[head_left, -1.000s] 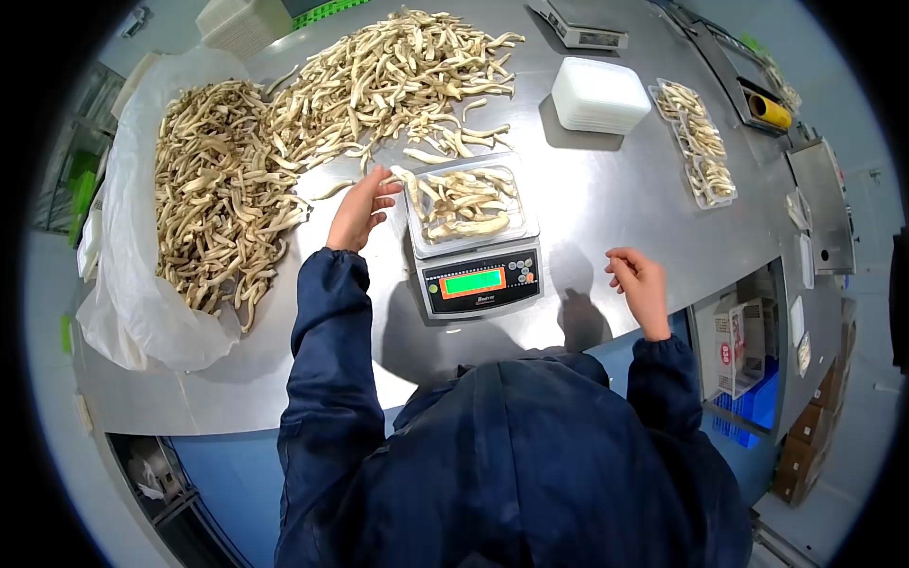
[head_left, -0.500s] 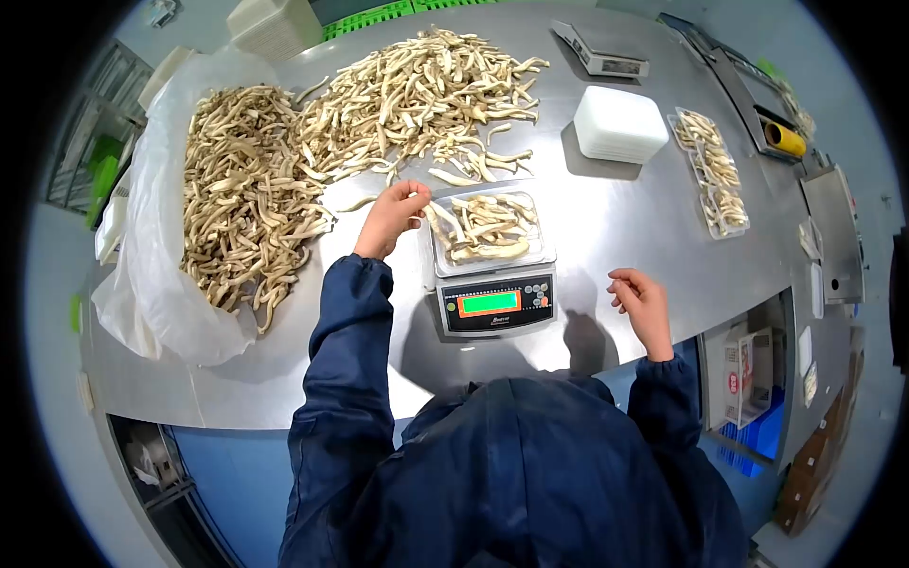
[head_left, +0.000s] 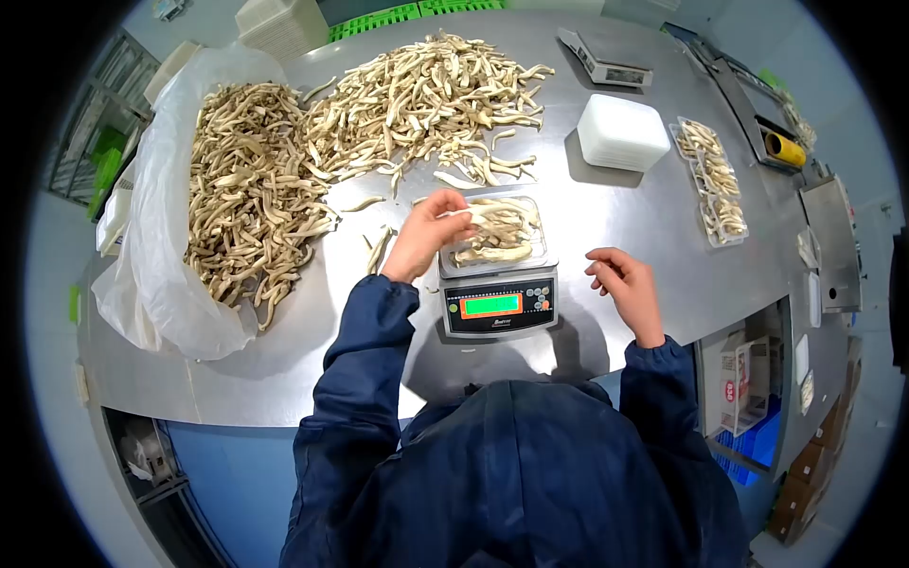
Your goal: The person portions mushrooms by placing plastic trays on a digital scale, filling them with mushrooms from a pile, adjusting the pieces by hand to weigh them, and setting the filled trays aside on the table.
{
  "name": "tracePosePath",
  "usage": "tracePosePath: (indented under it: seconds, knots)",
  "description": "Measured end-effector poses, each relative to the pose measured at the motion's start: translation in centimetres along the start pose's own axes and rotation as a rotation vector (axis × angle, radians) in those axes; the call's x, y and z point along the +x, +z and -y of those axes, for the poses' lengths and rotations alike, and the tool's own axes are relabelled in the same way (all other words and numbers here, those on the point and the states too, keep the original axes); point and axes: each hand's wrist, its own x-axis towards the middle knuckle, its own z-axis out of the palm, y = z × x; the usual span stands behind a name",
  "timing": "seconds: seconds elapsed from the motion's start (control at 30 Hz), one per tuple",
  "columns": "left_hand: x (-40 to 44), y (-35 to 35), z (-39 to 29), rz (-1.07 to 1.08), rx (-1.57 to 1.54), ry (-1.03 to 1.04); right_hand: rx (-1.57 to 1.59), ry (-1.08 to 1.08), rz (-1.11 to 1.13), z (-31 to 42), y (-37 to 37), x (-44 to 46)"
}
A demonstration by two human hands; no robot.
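Observation:
My left hand point(head_left: 431, 236) reaches over the left side of a clear plastic tray point(head_left: 544, 257), its fingers pinched on a pale, long-stemmed mushroom point(head_left: 466, 215). Mushrooms point(head_left: 507, 227) lie in the tray, partly covered by that hand. Beneath the tray is a digital scale point(head_left: 502, 324) with a lit green display; its digits are too faint to read. To the right of the scale, my right hand point(head_left: 627, 289) hovers with loosely bent fingers apart and nothing in them. A few loose mushrooms point(head_left: 379, 250) lie on the table beside my left wrist.
A large mushroom pile point(head_left: 426, 104) spreads across the steel table point(head_left: 312, 379), beside a plastic bag point(head_left: 151, 275) full of darker mushrooms. White stacked trays point(head_left: 622, 133), filled trays point(head_left: 715, 180) and a second scale point(head_left: 606, 62) stand to the right.
My left hand has moved right, from the tray's left edge to over the mushrooms inside it. My right hand has shifted slightly left and up toward the scale.

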Motion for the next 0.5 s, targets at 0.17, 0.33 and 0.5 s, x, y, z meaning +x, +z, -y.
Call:
tracePosePath:
  seconds: [0.17, 0.33, 0.5]
  knots:
    - [0.2, -0.1, 1.8, 0.021, 0.462, 0.29, 0.017, 0.003, -0.012, -0.5, -0.3, -0.3]
    - [-1.6, -1.2, 0.7, -0.239, 0.173, 0.441, 0.016, 0.038, -0.021, -1.0, -0.6, -0.9]
    - [-4.7, -0.7, 3.1, -0.68, 0.229, 0.466, 0.015, 0.038, -0.012, -1.3, -0.3, -0.7]
